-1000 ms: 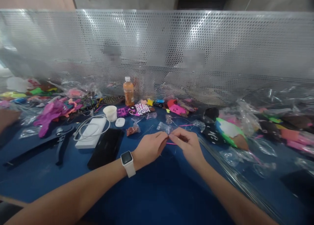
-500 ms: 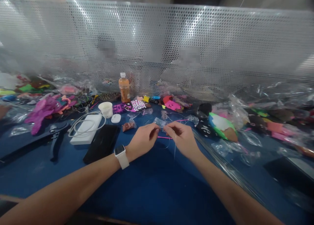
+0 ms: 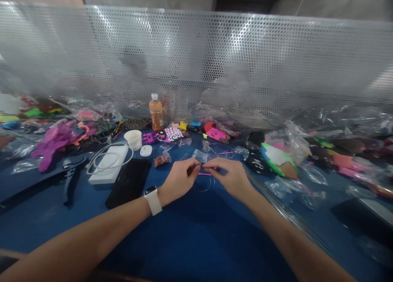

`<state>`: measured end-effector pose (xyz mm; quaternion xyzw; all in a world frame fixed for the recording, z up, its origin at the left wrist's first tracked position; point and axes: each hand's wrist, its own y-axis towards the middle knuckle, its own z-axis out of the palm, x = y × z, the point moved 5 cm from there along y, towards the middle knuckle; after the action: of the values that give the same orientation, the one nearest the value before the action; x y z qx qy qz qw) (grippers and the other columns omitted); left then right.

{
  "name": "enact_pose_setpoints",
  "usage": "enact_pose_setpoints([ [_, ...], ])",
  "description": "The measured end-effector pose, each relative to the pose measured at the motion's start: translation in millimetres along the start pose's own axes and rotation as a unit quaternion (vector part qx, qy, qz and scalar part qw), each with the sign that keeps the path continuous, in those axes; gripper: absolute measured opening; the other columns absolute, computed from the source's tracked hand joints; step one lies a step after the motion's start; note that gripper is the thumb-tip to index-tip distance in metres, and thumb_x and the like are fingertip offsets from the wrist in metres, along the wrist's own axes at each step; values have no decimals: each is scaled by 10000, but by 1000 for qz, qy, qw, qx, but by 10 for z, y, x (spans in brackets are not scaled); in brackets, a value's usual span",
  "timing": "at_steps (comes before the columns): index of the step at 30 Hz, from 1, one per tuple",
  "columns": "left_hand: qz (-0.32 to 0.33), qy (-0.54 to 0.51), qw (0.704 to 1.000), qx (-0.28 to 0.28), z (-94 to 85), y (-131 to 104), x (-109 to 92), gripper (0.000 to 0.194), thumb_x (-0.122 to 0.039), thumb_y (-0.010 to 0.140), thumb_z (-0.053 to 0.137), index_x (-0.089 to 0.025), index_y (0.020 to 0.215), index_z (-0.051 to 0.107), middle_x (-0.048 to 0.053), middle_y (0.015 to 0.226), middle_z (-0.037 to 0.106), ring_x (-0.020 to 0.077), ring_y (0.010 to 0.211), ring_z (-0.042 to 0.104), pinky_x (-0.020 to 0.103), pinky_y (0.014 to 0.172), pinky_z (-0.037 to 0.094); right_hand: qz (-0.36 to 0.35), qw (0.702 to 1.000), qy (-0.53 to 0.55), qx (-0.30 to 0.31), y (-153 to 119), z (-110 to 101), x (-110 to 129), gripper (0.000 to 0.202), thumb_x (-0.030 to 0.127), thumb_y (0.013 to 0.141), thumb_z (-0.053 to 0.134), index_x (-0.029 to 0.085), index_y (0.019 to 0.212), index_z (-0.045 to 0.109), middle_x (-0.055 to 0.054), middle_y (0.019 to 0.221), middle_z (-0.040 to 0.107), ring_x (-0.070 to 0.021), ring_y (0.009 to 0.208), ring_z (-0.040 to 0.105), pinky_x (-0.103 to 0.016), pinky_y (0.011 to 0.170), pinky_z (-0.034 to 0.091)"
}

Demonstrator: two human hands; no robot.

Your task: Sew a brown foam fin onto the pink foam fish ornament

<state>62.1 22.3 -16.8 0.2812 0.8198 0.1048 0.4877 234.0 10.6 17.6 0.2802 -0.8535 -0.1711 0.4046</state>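
My left hand (image 3: 183, 176), with a white-strapped watch (image 3: 152, 200) on its wrist, is closed in a pinch near the middle of the blue table (image 3: 190, 237). My right hand (image 3: 229, 175) is pinched too, its fingertips almost touching the left ones. What the fingertips hold is too small to make out. Just beyond them lies a clear plastic wrapper (image 3: 201, 155). A thin pink strip (image 3: 205, 174) shows between the hands, and a fine clear line (image 3: 211, 187) curls below it.
At left lie cutters (image 3: 70, 179), a white box (image 3: 109, 165) with a coiled cable and a black phone (image 3: 129, 183). Behind stand a cup (image 3: 133, 139) and a bottle (image 3: 156, 113). Clear rods (image 3: 285, 212) lie at right, near a green-edged piece (image 3: 279, 161).
My right fingertips have moved left, closer to my left fingertips. Both hands are slightly lower, and the clear wrapper now shows more plainly beyond them.
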Motion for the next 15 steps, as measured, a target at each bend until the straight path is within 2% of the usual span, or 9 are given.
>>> enact_pose_setpoints([
  [3,-12,-8,1000,3,16,-14,14,194,-240,1021,544,-171,940,706,-8,763,685,113,653,572,244,623,388,-46,999,-20,3,-6,-6,16,180,235,956,633,279,936,807,-28,930,811,-212,854,756,-357,782,595],
  [6,-2,-13,1000,-2,-2,-12,-18,180,-219,1007,555,-173,950,719,-5,761,688,112,646,572,239,628,406,-55,998,-25,-5,-18,3,41,188,242,967,616,271,927,797,-40,929,807,-216,856,754,-357,775,603],
  [12,109,42,993,-17,-122,-5,-223,167,-199,1015,555,-169,914,685,24,835,682,135,749,616,262,694,471,-13,997,-23,-75,-80,7,119,101,295,955,682,251,955,773,-46,911,773,-195,749,690,-342,711,584],
  [15,149,86,985,-17,-139,-28,-290,201,-205,1048,506,-166,919,655,30,853,665,139,764,613,265,682,475,22,994,33,-104,-103,33,121,79,302,941,709,238,958,753,-46,912,760,-195,778,695,-346,736,588],
])
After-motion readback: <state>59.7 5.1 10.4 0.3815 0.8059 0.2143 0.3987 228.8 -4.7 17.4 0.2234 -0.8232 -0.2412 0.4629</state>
